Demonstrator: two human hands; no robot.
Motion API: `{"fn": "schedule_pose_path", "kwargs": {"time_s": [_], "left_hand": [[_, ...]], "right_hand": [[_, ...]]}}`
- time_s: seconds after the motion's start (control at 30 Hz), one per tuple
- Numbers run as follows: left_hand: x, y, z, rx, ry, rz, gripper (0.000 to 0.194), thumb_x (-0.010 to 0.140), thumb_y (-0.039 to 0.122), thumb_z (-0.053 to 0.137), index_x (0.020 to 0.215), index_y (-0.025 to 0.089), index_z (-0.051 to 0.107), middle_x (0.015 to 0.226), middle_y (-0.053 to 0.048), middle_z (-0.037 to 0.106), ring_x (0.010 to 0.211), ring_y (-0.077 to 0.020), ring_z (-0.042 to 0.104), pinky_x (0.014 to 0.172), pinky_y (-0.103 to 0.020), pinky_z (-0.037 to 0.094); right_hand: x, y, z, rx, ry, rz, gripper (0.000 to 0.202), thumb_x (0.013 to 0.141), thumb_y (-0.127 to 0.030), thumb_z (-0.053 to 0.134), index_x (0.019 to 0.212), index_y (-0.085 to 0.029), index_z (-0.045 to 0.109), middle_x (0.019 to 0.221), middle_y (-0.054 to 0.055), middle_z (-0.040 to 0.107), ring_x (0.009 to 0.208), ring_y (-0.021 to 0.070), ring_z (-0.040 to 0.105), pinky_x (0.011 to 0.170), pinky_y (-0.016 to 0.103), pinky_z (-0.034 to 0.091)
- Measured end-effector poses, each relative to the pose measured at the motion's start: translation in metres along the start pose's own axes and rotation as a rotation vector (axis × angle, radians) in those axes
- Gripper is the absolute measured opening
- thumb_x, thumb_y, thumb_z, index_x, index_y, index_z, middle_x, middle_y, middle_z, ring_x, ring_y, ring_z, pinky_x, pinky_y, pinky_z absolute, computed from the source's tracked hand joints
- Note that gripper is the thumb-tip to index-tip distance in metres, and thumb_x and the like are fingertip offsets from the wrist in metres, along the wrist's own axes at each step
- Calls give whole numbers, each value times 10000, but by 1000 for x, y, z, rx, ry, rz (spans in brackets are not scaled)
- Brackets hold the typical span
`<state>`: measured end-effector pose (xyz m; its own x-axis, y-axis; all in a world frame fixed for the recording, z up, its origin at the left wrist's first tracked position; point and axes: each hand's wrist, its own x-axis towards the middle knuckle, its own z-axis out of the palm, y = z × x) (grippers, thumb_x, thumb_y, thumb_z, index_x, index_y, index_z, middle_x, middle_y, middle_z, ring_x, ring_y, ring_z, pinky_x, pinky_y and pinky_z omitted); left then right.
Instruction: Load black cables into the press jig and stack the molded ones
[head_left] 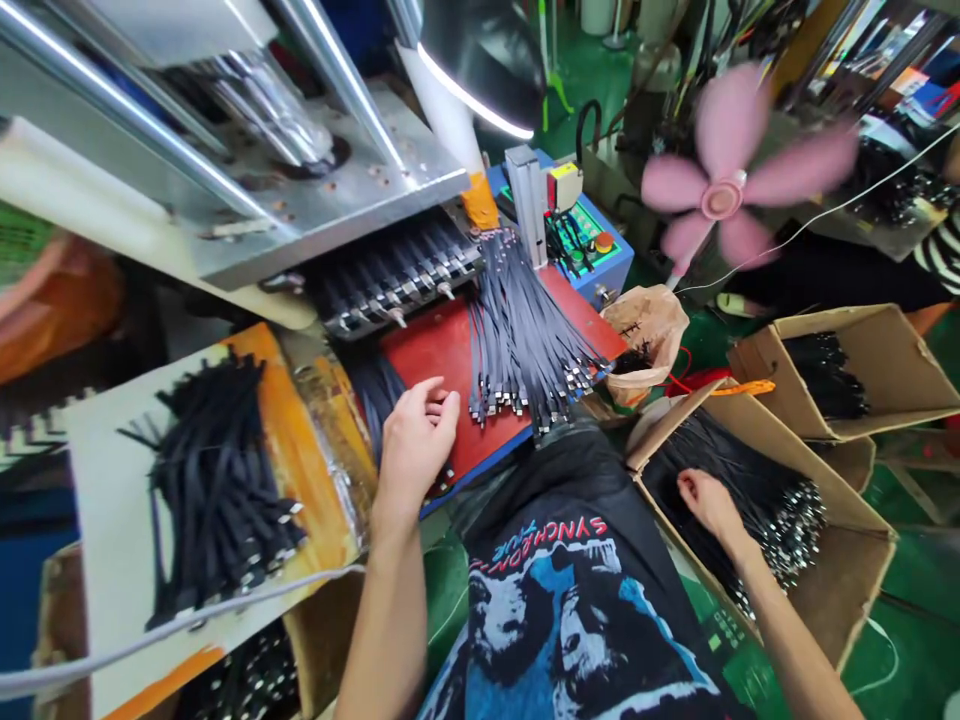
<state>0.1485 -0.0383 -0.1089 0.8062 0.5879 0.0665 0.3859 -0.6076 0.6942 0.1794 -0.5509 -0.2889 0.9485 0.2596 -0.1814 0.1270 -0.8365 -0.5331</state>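
Observation:
My left hand (416, 435) hovers over the left part of the red worktop (450, 350), beside some black cables (375, 390). Its fingers are loosely bent with a gap to the thumb, and nothing shows between them. A fanned bundle of flat black cables (525, 340) with metal plugs lies to its right on the worktop. Over at the right, my right hand (709, 505) is inside a cardboard box (840, 560), just above or touching black cables (757, 480) there. Its fingers are slightly curled and apart; no cable is visibly gripped.
Behind the worktop stands a press with a metal plate (337, 210) above a cable-filled fixture (397, 280). A blue control box (615, 260), a pink fan (724, 195) and a plastic-lined bin (652, 320) are on the right. More cables (217, 480) lie on a left board (112, 520).

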Motion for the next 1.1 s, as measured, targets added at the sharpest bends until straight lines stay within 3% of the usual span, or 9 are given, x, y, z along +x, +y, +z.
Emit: {"fn": "schedule_pose_path", "kwargs": {"time_s": [0.13, 0.3, 0.47, 0.63, 0.83, 1.1], "left_hand": [[-5, -4, -7, -40, -4, -16, 433, 935, 432, 653, 1254, 145, 717, 1075, -105, 787, 893, -211, 744, 850, -357, 631], [-19, -4, -14, -131, 60, -1, 419, 948, 376, 657, 1303, 155, 691, 1210, -119, 782, 1075, -219, 753, 962, -362, 623], [-35, -6, -25, -265, 202, -11, 366, 959, 323, 637, 1285, 159, 673, 1175, -119, 789, 1056, -220, 777, 997, -398, 629], [-45, -5, -32, -313, 349, 13, 316, 949, 342, 642, 1207, 167, 696, 1053, -93, 792, 926, -214, 785, 881, -389, 667], [-53, -13, -34, -349, 374, -10, 311, 949, 331, 646, 1200, 155, 699, 1015, -84, 795, 875, -208, 787, 824, -370, 674], [-57, -17, -34, -305, 482, -33, 288, 932, 389, 641, 1114, 184, 731, 940, -57, 793, 787, -219, 781, 784, -401, 678]], "right_hand": [[-15, 9, 40, -243, -108, 51, 277, 913, -370, 634, 1107, -180, 695, 1102, 159, 700, 1022, 306, 659, 925, 415, 518], [-16, 14, 62, -456, -173, 105, 442, 965, -486, 627, 1252, -151, 612, 1230, 220, 621, 1153, 384, 592, 932, 487, 494], [-18, 21, 63, -519, -281, 40, 680, 874, -492, 753, 1412, -127, 553, 1290, 211, 596, 1183, 382, 591, 939, 472, 487], [-10, 23, 60, -535, -318, -11, 728, 836, -496, 785, 1420, -127, 558, 1277, 210, 598, 1163, 372, 587, 943, 453, 493], [-5, 25, 55, -521, -292, -72, 772, 842, -533, 763, 1455, -118, 544, 1275, 225, 591, 1163, 390, 573, 991, 484, 494], [-17, 38, 58, -451, -245, -62, 934, 855, -485, 708, 1628, -107, 344, 1347, 229, 575, 1192, 397, 563, 1002, 507, 493]]}}
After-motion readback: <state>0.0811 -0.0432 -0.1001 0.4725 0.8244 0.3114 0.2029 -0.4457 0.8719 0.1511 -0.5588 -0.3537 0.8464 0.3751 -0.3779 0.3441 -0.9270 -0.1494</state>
